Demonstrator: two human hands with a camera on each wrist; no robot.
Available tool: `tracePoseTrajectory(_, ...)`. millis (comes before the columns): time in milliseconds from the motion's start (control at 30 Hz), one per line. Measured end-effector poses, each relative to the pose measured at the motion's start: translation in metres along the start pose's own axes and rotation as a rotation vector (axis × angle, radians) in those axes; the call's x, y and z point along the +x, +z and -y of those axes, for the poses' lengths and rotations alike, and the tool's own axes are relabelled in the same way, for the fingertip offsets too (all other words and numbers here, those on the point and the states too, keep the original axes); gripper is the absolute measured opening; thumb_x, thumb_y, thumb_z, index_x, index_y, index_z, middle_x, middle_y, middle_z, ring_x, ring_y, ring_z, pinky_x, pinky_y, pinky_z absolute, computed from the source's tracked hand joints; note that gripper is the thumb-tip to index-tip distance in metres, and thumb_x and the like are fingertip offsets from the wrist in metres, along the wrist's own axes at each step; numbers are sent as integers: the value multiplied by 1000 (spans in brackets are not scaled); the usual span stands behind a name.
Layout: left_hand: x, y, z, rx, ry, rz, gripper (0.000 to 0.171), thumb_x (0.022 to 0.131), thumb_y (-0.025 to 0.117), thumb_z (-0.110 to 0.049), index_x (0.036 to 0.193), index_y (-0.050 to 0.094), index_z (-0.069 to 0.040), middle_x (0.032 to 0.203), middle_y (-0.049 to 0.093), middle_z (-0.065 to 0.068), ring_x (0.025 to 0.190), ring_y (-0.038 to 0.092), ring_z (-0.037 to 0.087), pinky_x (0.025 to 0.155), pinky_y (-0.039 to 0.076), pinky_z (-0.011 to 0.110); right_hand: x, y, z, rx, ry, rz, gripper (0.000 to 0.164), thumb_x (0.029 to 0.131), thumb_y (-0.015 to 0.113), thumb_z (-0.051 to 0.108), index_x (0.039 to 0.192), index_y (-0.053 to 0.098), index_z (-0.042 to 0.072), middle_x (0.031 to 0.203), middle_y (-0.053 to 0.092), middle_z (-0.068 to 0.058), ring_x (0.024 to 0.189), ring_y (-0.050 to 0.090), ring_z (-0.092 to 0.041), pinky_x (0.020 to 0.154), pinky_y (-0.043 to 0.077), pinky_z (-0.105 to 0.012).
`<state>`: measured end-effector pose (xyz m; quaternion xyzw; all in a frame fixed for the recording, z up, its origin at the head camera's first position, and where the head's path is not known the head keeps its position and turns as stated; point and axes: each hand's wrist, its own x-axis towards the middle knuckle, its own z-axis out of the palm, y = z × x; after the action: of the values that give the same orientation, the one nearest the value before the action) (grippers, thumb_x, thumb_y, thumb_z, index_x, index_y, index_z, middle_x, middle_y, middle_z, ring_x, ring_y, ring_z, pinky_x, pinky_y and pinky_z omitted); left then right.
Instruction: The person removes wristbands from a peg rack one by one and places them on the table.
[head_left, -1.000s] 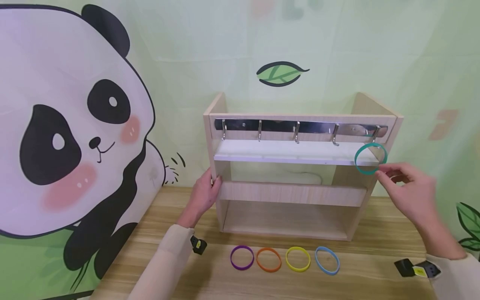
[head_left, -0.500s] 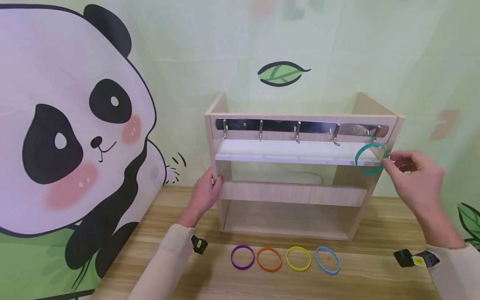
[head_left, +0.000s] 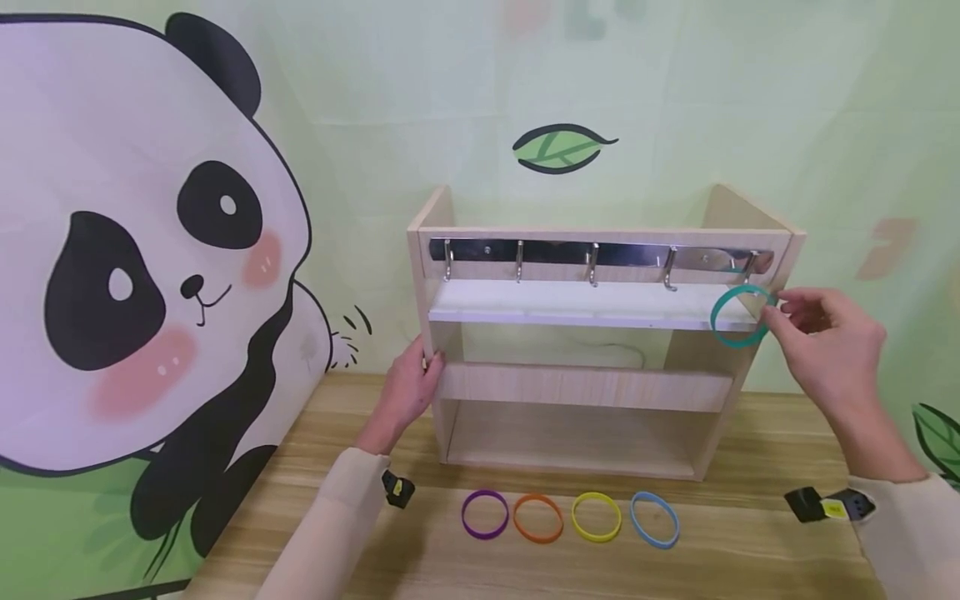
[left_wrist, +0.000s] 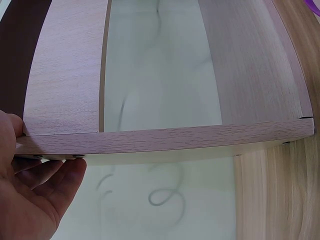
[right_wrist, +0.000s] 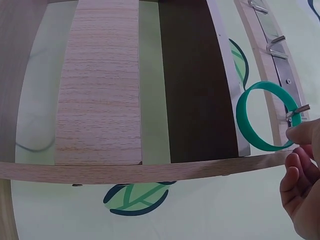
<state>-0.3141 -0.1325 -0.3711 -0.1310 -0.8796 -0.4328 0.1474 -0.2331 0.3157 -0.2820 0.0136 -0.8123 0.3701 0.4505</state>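
My right hand (head_left: 836, 358) pinches a teal silicone wristband (head_left: 738, 343) by its right side, between thumb and index finger. The band overlaps the tip of the rightmost metal hook (head_left: 751, 265) in the head view. Seen from the right wrist, the hook's tip (right_wrist: 303, 108) crosses the band's edge (right_wrist: 242, 117) right by the thumb. My left hand (head_left: 408, 387) grips the left side panel of a small wooden shelf (head_left: 585, 387), its fingers behind the panel (left_wrist: 165, 140) in the left wrist view.
Purple (head_left: 484, 537), orange (head_left: 537, 542), yellow (head_left: 596, 541) and light blue (head_left: 655, 546) wristbands lie in a row on the wooden table (head_left: 735, 567) before the shelf. Several hooks line the metal rail (head_left: 558, 251). A panda-printed backdrop (head_left: 390, 100) stands behind.
My right hand has shifted slightly right and up, its pinch moving from the teal wristband's lower right to its right side. The left hand has stayed on the panel.
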Motion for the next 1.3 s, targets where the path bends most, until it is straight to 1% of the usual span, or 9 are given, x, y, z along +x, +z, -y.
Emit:
tracePoseTrajectory(267, -1, 1, 1, 10, 1, -6, 41, 99, 41, -25, 137, 43, -10, 134, 51, 16, 114, 54, 31, 85, 51, 49, 4, 1, 2, 1, -60, 28, 24, 81, 72, 10, 101, 70, -4, 81, 53, 19, 70, 48, 6, 65, 39, -6)
tracePoseTrajectory(367, -1, 2, 1, 13, 7, -4, 41, 99, 41, -25, 137, 43, -9, 133, 51, 16, 114, 55, 31, 85, 51, 49, 5, 1, 2, 1, -80, 27, 22, 81, 71, 9, 99, 70, -4, 80, 52, 21, 70, 48, 6, 65, 39, -5)
tracePoseTrajectory(533, 0, 3, 1, 18, 15, -9, 40, 99, 41, -24, 135, 44, -9, 132, 52, 16, 113, 55, 30, 85, 51, 48, 5, 2, 2, 0, -82, 12, 20, 82, 70, 8, 97, 70, -5, 78, 51, 26, 69, 47, 8, 64, 39, -5)
tracePoseTrajectory(800, 0, 2, 3, 12, 20, -19, 40, 99, 41, -25, 136, 44, -9, 131, 52, 17, 111, 56, 31, 84, 52, 48, 3, 4, 7, -6, -81, -20, 21, 84, 68, 12, 97, 71, -4, 78, 50, 27, 68, 48, 9, 65, 39, -7)
tracePoseTrajectory(1000, 1, 2, 2, 21, 7, -18, 40, 98, 40, -26, 135, 44, -10, 131, 53, 16, 112, 56, 30, 84, 52, 48, 1, 0, 13, -13, -74, -17, 22, 85, 68, 14, 97, 70, -4, 79, 50, 26, 67, 48, 9, 64, 38, -9)
tracePoseTrajectory(1067, 1, 2, 3, 22, -1, -16, 40, 99, 40, -27, 135, 44, -10, 132, 52, 15, 112, 55, 29, 85, 52, 47, 1, 0, 15, -9, -81, -20, 22, 85, 68, 14, 97, 70, -5, 80, 50, 26, 67, 48, 9, 65, 38, -9)
tracePoseTrajectory(1300, 0, 2, 3, 22, 5, -15, 40, 99, 41, -27, 136, 43, -10, 132, 52, 15, 113, 55, 29, 85, 51, 47, -2, -1, 18, 31, -120, -50, 19, 83, 69, 10, 94, 70, -6, 79, 52, 26, 65, 49, 9, 65, 39, -9)
